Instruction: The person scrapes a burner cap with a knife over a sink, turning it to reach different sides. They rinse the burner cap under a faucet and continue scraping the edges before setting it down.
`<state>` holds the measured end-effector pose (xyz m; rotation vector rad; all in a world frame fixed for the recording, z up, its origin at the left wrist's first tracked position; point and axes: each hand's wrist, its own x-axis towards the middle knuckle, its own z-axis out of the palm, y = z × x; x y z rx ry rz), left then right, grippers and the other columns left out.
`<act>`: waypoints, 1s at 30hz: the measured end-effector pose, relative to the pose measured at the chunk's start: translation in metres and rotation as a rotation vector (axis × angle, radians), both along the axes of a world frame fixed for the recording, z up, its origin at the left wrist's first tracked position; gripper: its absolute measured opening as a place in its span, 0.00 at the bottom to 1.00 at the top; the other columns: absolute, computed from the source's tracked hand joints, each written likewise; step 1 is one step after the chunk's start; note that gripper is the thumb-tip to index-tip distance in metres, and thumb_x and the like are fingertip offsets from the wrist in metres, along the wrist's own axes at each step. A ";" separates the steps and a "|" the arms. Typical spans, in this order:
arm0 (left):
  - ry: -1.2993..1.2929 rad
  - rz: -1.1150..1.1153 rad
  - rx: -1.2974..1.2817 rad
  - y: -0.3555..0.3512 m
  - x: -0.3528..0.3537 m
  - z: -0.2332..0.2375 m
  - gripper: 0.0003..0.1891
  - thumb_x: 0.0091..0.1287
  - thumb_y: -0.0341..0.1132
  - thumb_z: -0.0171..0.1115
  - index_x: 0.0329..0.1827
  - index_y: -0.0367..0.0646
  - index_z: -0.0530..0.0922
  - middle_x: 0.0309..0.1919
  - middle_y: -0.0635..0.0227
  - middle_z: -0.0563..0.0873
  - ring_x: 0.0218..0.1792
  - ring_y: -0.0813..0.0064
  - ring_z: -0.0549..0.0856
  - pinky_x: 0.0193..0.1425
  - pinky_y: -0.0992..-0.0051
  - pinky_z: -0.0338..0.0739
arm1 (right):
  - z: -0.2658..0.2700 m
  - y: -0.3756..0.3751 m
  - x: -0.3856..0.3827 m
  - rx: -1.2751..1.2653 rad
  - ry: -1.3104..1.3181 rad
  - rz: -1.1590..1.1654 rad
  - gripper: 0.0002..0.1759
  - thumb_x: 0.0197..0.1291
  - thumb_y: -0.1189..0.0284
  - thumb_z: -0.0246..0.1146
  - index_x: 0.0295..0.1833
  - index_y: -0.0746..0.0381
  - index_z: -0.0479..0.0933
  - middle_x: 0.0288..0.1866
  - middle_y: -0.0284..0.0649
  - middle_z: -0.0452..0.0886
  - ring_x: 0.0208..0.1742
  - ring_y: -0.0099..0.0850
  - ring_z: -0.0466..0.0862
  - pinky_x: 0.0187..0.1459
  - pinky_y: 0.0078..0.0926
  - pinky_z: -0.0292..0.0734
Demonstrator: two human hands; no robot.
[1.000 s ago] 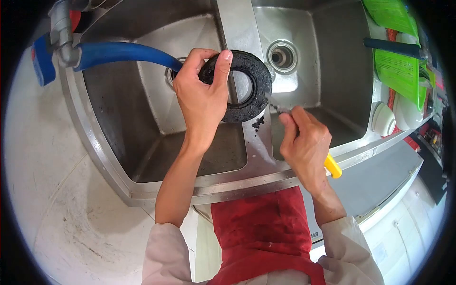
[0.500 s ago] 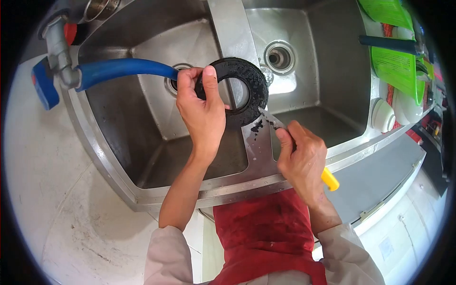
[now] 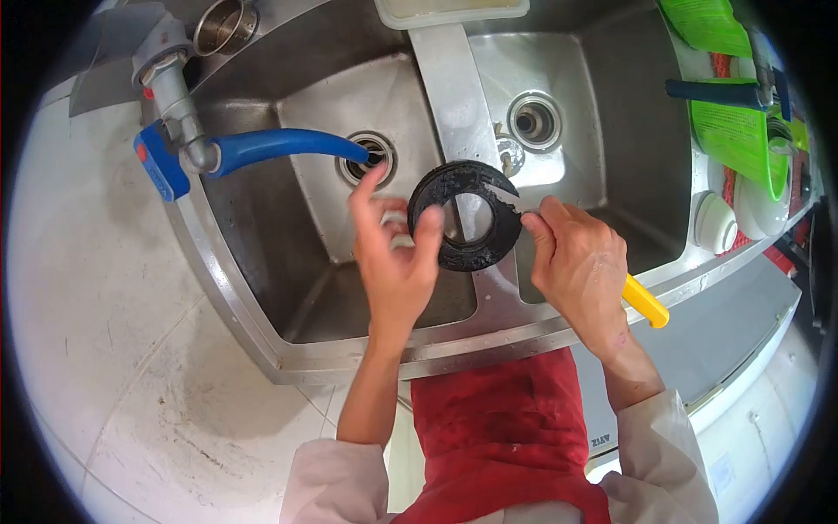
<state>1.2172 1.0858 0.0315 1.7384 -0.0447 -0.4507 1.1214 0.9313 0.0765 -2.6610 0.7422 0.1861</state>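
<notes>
A black ring (image 3: 502, 236) with a rough, crusted surface is over the steel divider between two sink basins. My left hand (image 3: 397, 249) is at its left side with fingers spread and slightly blurred; the thumb overlaps the ring's edge, and the index finger points up away from it. My right hand (image 3: 580, 266) grips a knife (image 3: 646, 301) by its yellow handle. The dark-smeared blade lies across the ring's upper right part, its tip near the central hole. Whether the ring rests on the divider cannot be made out.
A blue hose (image 3: 279, 148) runs from a grey pipe into the left basin's drain (image 3: 388, 170). The right basin has a drain (image 3: 534, 122). A metal cup (image 3: 225, 28) and a pale tray (image 3: 449, 10) stand at the back. Green baskets (image 3: 738, 140) and a white bowl (image 3: 716, 223) are on the right.
The left hand has loosened from its pinch on the ring, fingers now spread. The ring appears lower in view. The blade has moved from the ring's lower right edge onto its upper right.
</notes>
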 end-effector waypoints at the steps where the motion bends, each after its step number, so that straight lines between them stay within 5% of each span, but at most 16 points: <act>1: -0.131 -0.151 0.059 -0.003 0.010 -0.004 0.19 0.71 0.30 0.68 0.62 0.37 0.76 0.32 0.61 0.85 0.29 0.72 0.88 0.32 0.76 0.80 | 0.000 0.002 -0.001 0.013 -0.011 -0.022 0.13 0.69 0.64 0.65 0.33 0.59 0.75 0.25 0.42 0.81 0.26 0.49 0.84 0.26 0.45 0.77; 2: -0.117 -0.303 0.125 -0.009 0.019 -0.006 0.18 0.72 0.33 0.69 0.60 0.36 0.78 0.32 0.57 0.88 0.32 0.70 0.89 0.37 0.73 0.80 | 0.000 0.004 -0.002 0.025 -0.022 -0.041 0.13 0.70 0.64 0.65 0.33 0.59 0.75 0.25 0.42 0.81 0.26 0.50 0.83 0.26 0.45 0.77; 5: -0.271 -0.200 0.071 -0.015 0.009 -0.026 0.15 0.72 0.34 0.69 0.56 0.34 0.80 0.33 0.54 0.89 0.33 0.69 0.89 0.41 0.71 0.82 | 0.000 0.008 -0.005 0.048 -0.034 -0.130 0.13 0.70 0.65 0.64 0.33 0.60 0.75 0.25 0.43 0.81 0.26 0.52 0.83 0.27 0.47 0.76; 18: -0.098 0.022 -0.056 -0.025 -0.021 -0.030 0.13 0.77 0.32 0.64 0.56 0.29 0.81 0.42 0.65 0.88 0.43 0.81 0.83 0.51 0.80 0.77 | -0.018 0.031 -0.001 0.051 -0.095 -0.235 0.12 0.69 0.67 0.65 0.33 0.60 0.75 0.25 0.43 0.80 0.26 0.52 0.82 0.26 0.47 0.75; 28: -0.171 0.010 0.028 -0.020 -0.012 -0.037 0.13 0.79 0.34 0.61 0.54 0.31 0.83 0.40 0.65 0.89 0.44 0.79 0.84 0.53 0.76 0.78 | -0.015 -0.027 -0.004 -0.001 -0.242 0.151 0.13 0.65 0.65 0.69 0.31 0.58 0.77 0.23 0.38 0.76 0.21 0.44 0.80 0.23 0.40 0.71; 30: -0.173 -0.087 0.125 -0.016 0.002 -0.024 0.12 0.78 0.34 0.63 0.52 0.33 0.84 0.39 0.66 0.88 0.43 0.80 0.84 0.52 0.76 0.78 | -0.020 -0.059 0.001 -0.013 -0.227 0.386 0.12 0.65 0.64 0.69 0.32 0.57 0.77 0.23 0.36 0.75 0.21 0.42 0.79 0.23 0.39 0.71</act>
